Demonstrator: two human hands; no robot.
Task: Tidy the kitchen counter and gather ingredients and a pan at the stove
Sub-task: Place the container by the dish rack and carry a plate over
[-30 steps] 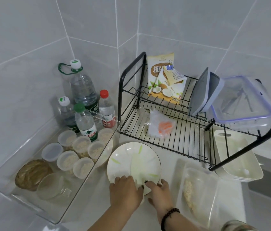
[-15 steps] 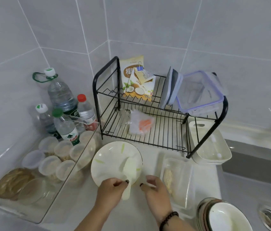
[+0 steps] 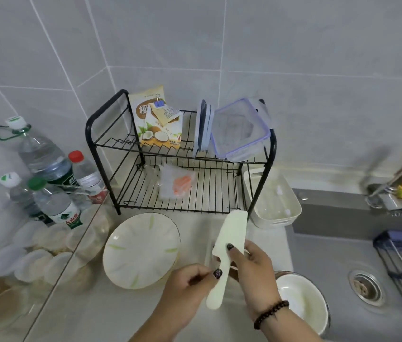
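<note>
Two hands met over the front of the counter (image 3: 195, 230), and both held one pale plastic knife (image 3: 229, 245). The right hand (image 3: 254, 275) had its fingers curled round the wide blade part, with the thumb on top. The left hand (image 3: 190, 285) pinched the thin handle lower down. The knife was off the counter, tilted, with its tip pointing toward the back wall.

Just to the left of the hands sat a white plate (image 3: 140, 250) with green marks, flat on the counter. Just to the right, near the counter's front right corner, stood a stack of bowls (image 3: 301, 302), partly hidden by the right arm.

Farther back stood a black wire rack (image 3: 180, 164). A coconut bag (image 3: 158, 122) and a clear food box (image 3: 239, 129) sat on its top shelf, and a small packet with something orange (image 3: 177, 183) lay on the lower one. A white tray (image 3: 271, 201) sat by the rack's right leg. At the counter's left edge, a clear bin (image 3: 47, 245) held water bottles (image 3: 54, 201) and little tubs. The sink (image 3: 358, 267) was past the counter's right edge.

I think the tidying was only begun. The plate, the bowls and the knife were not put away yet. No pan and no stove were in sight, so gathering things there was probably still to do.
</note>
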